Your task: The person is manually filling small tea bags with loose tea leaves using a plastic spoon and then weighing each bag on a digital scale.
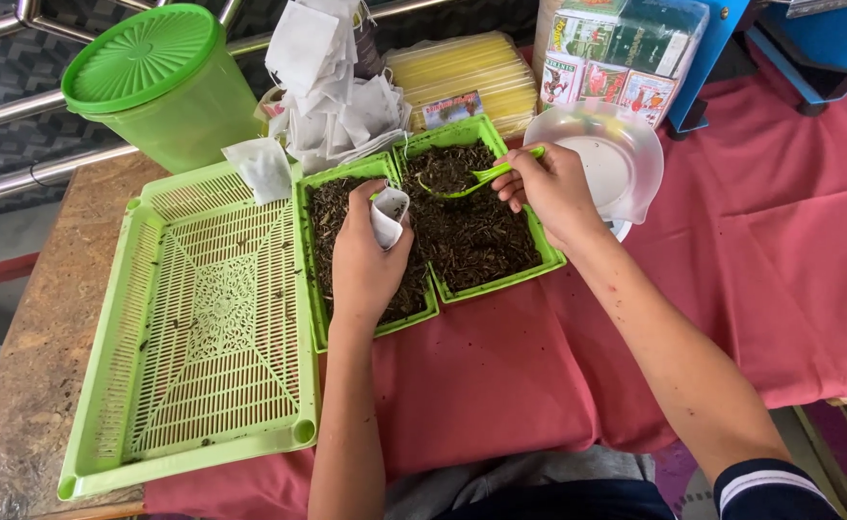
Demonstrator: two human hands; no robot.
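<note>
This looks like a small packing workshop for loose tea, set up on a table. Two green trays of dark dried leaf lie under the fingers, on a red cloth. Just beyond the fingertips lies a heap of empty white sachets, and behind it a stack of yellow packets and a bag of printed boxes. Left of the fingers sits a slotted green basket; a blue machine frame stands far right.

Bright, even daylight, soft faint shadows, sharp focus, slight wide-angle bending at edges.
</note>
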